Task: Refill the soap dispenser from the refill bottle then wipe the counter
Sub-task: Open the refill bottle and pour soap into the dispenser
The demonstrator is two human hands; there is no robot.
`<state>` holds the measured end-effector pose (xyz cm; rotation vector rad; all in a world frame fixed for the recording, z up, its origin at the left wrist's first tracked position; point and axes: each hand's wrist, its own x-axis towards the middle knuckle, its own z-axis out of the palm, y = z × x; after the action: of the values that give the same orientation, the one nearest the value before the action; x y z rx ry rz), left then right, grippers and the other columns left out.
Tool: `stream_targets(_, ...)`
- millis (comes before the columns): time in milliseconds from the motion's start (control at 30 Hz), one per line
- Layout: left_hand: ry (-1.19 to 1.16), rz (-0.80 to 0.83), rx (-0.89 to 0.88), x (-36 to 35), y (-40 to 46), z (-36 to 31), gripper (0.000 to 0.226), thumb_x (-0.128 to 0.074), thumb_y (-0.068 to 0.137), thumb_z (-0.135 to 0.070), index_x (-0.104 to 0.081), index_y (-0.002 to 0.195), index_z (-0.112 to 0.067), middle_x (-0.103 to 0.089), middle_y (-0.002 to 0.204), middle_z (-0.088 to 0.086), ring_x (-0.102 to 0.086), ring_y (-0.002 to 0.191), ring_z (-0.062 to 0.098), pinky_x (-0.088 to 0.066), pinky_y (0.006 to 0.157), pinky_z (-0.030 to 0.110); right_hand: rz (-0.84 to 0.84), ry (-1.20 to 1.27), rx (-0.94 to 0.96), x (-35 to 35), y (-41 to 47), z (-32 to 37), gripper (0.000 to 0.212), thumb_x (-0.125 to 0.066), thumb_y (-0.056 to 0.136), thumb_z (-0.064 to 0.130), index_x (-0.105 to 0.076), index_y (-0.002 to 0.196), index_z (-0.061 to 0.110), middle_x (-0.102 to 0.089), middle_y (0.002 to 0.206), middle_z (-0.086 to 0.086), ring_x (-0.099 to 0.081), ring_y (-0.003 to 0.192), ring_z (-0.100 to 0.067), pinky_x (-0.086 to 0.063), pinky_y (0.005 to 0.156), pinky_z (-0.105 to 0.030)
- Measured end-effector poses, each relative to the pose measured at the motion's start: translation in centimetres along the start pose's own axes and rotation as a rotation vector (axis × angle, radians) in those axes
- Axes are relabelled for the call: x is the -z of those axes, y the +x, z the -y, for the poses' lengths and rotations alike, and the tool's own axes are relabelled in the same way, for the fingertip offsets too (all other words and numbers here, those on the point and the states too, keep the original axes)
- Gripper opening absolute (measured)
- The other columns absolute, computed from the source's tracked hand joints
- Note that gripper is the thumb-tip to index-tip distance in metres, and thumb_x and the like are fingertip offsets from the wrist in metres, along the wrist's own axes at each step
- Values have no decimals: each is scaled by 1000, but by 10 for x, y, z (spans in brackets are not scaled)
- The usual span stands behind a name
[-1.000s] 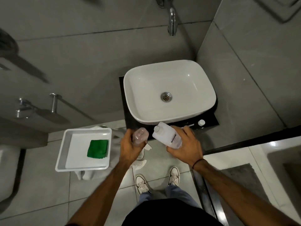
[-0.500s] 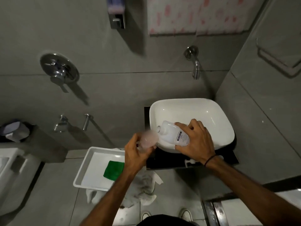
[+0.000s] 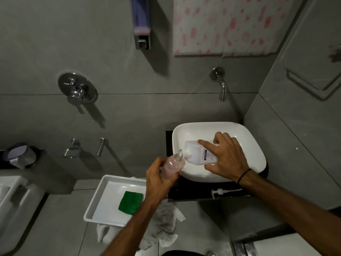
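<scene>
My left hand [image 3: 158, 179] grips a small clear soap dispenser bottle [image 3: 174, 164] with pinkish liquid in it, its open neck tilted up to the right. My right hand [image 3: 227, 159] holds the white refill bottle [image 3: 198, 154] tipped on its side over the white basin [image 3: 254, 145], spout touching the dispenser's mouth. The dispenser's white pump head [image 3: 223, 191] lies loose on the black counter [image 3: 186, 193] in front of the basin. A green cloth [image 3: 130, 202] lies in a white tray [image 3: 103, 196] to the left.
A wall tap [image 3: 222, 89] juts above the basin. A wall-mounted dispenser [image 3: 142, 24] hangs higher up, a shower mixer [image 3: 77, 89] to the left. A crumpled white rag [image 3: 162, 226] sits on the floor below the tray. Tiled walls close in on the right.
The view has tilted upward, showing more wall. Both hands have lifted over the basin's edge, and the refill bottle's spout has met the dispenser's mouth.
</scene>
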<state>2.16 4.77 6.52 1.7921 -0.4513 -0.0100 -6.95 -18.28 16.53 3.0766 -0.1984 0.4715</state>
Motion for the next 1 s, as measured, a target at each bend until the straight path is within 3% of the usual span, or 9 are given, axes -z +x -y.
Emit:
stream_targets(233, -3, 10, 36, -5, 1, 5, 50, -90, 67, -57, -63, 107, -42, -73, 106, -24, -70, 96, -2, -63, 71, 21, 3, -82, 43, 14, 9, 0, 80, -87, 56, 51, -66, 130, 28, -59, 100, -12, -58, 88, -28, -48, 72, -38)
stream_targets(400, -26, 6, 19, -6, 4, 6, 50, -93, 67, -49, -64, 105, -36, -74, 104, -19, -72, 93, 4, -63, 69, 26, 4, -110, 57, 17, 15, 1, 79, -88, 57, 48, -66, 130, 27, -59, 100, -14, -59, 89, -30, -50, 73, -40)
stream_targets(600, -35, 5, 8, -3, 7, 4, 49, -92, 65, -53, -62, 102, -40, -73, 104, -22, -70, 95, 1, -57, 68, 13, -22, -135, 65, 15, 23, 2, 81, -88, 56, 49, -64, 131, 29, -59, 102, -15, -58, 89, -30, -51, 74, -41)
stream_targets(1000, -31, 11, 21, -1, 12, 3, 51, -90, 63, -59, -60, 101, -42, -71, 103, -24, -69, 95, 0, -58, 68, 14, -32, -147, 71, 13, 29, -2, 83, -90, 54, 47, -63, 131, 30, -60, 104, -16, -59, 91, -32, -53, 77, -46)
